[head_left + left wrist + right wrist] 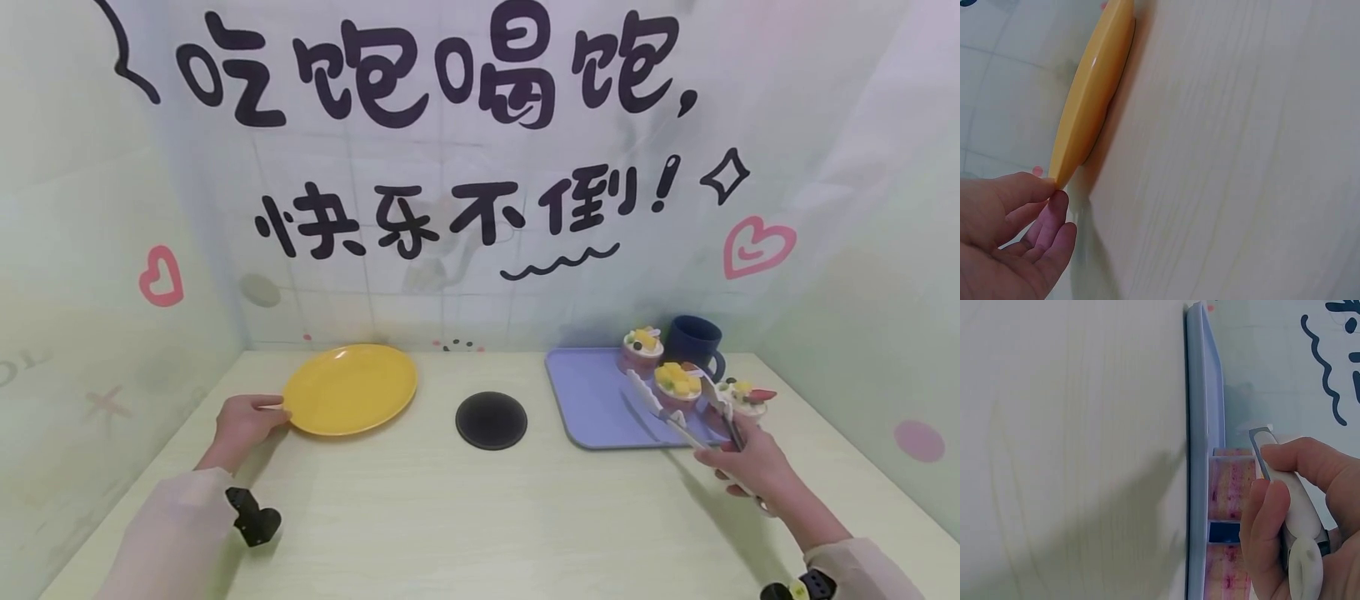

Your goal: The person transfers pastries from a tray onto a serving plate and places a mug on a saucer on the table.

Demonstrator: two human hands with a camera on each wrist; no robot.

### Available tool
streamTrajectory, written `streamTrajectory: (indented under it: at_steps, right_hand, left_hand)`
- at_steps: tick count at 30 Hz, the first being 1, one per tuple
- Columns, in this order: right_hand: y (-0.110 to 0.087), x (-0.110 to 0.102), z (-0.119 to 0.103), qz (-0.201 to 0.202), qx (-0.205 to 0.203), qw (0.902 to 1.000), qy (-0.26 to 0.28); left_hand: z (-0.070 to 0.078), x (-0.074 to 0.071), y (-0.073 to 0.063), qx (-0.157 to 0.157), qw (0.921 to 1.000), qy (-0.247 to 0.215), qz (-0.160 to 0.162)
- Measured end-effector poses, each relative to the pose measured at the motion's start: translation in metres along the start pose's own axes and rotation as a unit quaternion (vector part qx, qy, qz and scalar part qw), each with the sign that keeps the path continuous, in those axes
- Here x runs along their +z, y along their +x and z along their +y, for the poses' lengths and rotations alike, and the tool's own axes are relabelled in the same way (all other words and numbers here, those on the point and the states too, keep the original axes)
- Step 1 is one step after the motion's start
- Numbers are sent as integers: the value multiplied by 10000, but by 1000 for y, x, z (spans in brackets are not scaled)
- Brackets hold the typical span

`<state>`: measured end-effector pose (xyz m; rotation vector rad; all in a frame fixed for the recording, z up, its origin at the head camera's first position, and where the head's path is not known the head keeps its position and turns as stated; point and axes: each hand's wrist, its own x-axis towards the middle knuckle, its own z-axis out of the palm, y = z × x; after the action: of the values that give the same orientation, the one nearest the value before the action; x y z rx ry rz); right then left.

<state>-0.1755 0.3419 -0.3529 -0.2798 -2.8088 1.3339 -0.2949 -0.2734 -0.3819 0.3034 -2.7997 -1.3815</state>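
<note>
My left hand [243, 425] pinches the left rim of a round yellow plate [352, 390] between thumb and fingers; the left wrist view shows the plate's side [1088, 94] on the table. My right hand [757, 462] grips white-handled tongs [686, 433], which reach over a lavender tray [588, 408]. The tongs' arms are spread, one on each side of a dessert cup [677, 383] topped with yellow fruit cubes; whether they touch it, I cannot tell. Another dessert cup [640, 358] sits behind, and a third [742, 404], with a red piece on top, is partly hidden by the tongs and hand.
A dark blue mug [693, 340] stands at the tray's back right, behind the dessert cups. Between plate and tray lies a round black coaster [491, 421]. A printed backdrop [465, 317] rises behind the pale wooden table [450, 517], with sheets at both sides.
</note>
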Motion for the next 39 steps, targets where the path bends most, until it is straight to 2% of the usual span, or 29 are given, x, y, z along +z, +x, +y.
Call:
streamTrajectory:
  at_steps: [10,19,23,29,39]
  right_hand:
    - [-3,-3,3,1,82,10000,26]
    - [0,3,6,-102,91,9999,93]
    - [2,2,6,-163,53,9998,34]
    - [2,-1,4,-277,282,9992,29]
    - [2,-3,6,-357,769,9962,-194]
  left_hand:
    - [-1,1,1,-116,9999,-29,-13]
    - [-1,2,2,-252,9996,-91,6]
    - [0,2,1,-144,9999,-33,46]
    - [1,0,-2,60,9998,100,132]
    - [1,-1,-3,-35,9999,24,91]
